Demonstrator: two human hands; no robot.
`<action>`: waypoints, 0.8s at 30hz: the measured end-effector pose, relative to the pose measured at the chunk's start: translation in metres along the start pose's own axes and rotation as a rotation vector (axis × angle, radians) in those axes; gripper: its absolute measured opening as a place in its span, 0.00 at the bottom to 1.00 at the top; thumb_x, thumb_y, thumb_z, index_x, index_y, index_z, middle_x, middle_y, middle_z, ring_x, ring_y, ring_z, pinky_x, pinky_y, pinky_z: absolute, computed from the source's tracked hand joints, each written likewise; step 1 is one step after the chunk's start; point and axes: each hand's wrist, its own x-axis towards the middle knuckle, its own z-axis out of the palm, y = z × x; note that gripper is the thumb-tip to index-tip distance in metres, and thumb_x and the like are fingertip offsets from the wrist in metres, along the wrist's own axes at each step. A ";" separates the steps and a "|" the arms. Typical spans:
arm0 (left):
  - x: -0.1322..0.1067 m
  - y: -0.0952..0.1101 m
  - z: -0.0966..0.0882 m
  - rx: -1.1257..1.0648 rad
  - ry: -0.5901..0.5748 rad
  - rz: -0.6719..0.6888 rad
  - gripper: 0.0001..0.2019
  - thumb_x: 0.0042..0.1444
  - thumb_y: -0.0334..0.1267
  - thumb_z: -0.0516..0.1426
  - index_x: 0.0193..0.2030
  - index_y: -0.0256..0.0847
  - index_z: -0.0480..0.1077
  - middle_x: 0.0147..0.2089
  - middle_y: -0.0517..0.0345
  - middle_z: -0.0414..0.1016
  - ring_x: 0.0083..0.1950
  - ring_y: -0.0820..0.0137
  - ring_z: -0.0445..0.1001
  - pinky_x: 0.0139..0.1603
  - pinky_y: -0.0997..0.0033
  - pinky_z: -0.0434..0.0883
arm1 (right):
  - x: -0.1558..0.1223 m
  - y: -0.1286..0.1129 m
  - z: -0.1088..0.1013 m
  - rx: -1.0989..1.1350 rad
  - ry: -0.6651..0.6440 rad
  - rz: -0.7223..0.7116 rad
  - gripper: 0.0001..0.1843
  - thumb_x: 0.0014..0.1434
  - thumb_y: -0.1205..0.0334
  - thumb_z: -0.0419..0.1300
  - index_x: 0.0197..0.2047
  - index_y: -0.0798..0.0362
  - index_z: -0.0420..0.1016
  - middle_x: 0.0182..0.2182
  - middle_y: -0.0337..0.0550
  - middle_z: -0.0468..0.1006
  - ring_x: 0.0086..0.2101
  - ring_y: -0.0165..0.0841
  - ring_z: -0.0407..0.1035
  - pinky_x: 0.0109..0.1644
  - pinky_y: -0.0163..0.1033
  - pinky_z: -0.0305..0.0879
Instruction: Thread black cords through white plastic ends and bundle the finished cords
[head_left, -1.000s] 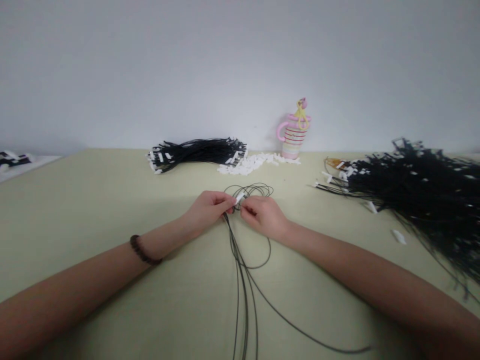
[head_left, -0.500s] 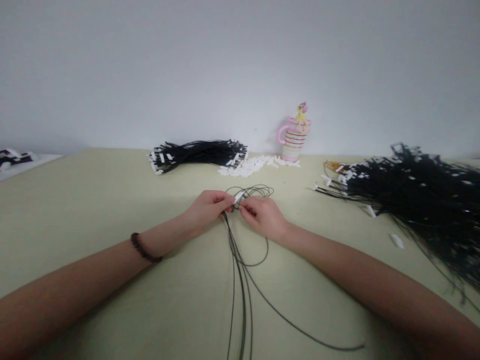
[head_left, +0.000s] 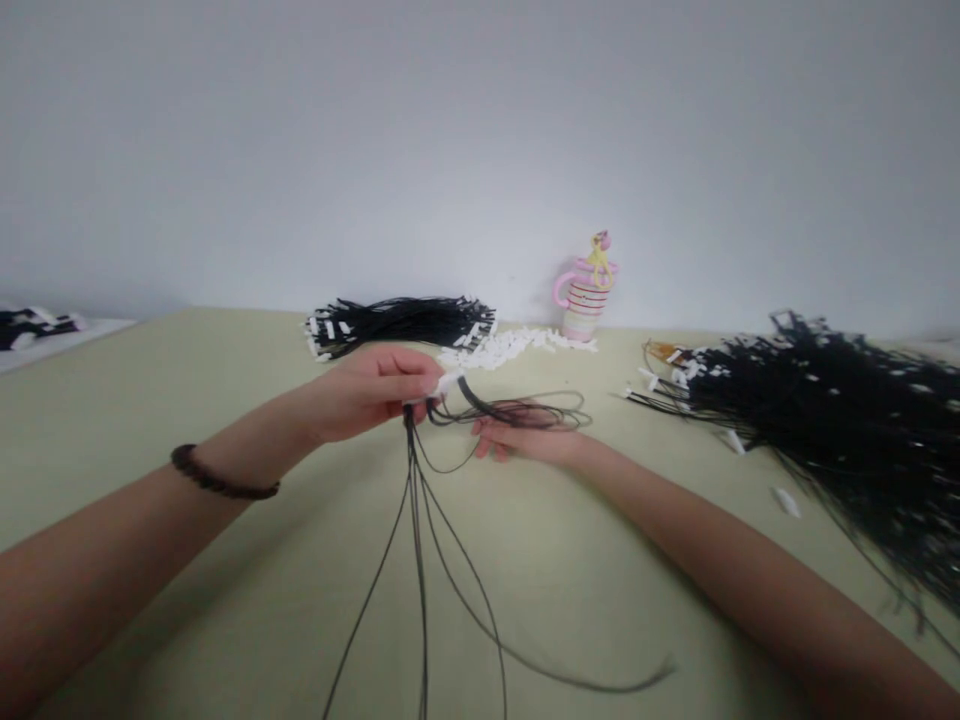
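Observation:
Near the middle of the table, my left hand (head_left: 390, 385) pinches a bunch of thin black cords (head_left: 417, 500) and a small white plastic piece (head_left: 450, 381) between thumb and fingers. Long cord ends hang down from this grip toward the near edge and fan apart. On the other side, the cords form loose loops (head_left: 559, 402) that reach to the right. My right hand (head_left: 521, 432) lies low behind these loops, fingers stretched out and a little apart. The loops cross in front of it, so part of the hand is hidden.
A tied bundle of black cords (head_left: 405, 320) with white ends lies at the back. Beside it are scattered white pieces (head_left: 499, 348) and a striped pink mug (head_left: 585, 300). A big heap of black cords (head_left: 840, 420) covers the right side, with a loose white piece (head_left: 787, 502) near it.
My left hand has moved left and up, carrying the cords and white piece. My right hand has come away from the pinch point and its fingers have straightened behind the loops.

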 end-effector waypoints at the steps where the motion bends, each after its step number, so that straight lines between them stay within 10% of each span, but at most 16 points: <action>1: -0.002 0.002 0.002 0.064 -0.060 -0.009 0.08 0.46 0.40 0.58 0.27 0.36 0.72 0.24 0.57 0.68 0.24 0.77 0.64 0.24 0.78 0.62 | -0.001 -0.002 -0.003 0.071 -0.016 0.017 0.14 0.47 0.59 0.60 0.37 0.57 0.69 0.30 0.44 0.75 0.25 0.25 0.66 0.27 0.30 0.61; 11: 0.006 -0.020 0.029 0.420 -0.259 -0.056 0.11 0.47 0.42 0.55 0.26 0.37 0.72 0.21 0.59 0.67 0.24 0.76 0.63 0.24 0.78 0.58 | 0.001 -0.003 -0.032 0.421 0.129 0.000 0.15 0.54 0.61 0.49 0.39 0.59 0.71 0.46 0.51 0.70 0.42 0.33 0.68 0.48 0.41 0.61; 19: 0.012 -0.049 0.038 0.322 -0.048 -0.147 0.12 0.47 0.44 0.53 0.25 0.36 0.70 0.19 0.62 0.63 0.19 0.79 0.55 0.19 0.78 0.51 | -0.005 -0.027 0.010 -0.649 0.520 -0.418 0.09 0.48 0.65 0.56 0.35 0.56 0.72 0.37 0.45 0.73 0.40 0.31 0.65 0.46 0.37 0.58; 24: 0.013 -0.054 0.038 0.124 -0.029 -0.149 0.07 0.45 0.37 0.54 0.26 0.35 0.70 0.23 0.60 0.68 0.24 0.76 0.61 0.24 0.77 0.57 | -0.014 -0.027 0.059 -1.055 0.333 -0.342 0.10 0.53 0.64 0.50 0.25 0.56 0.69 0.22 0.41 0.71 0.24 0.27 0.63 0.29 0.33 0.55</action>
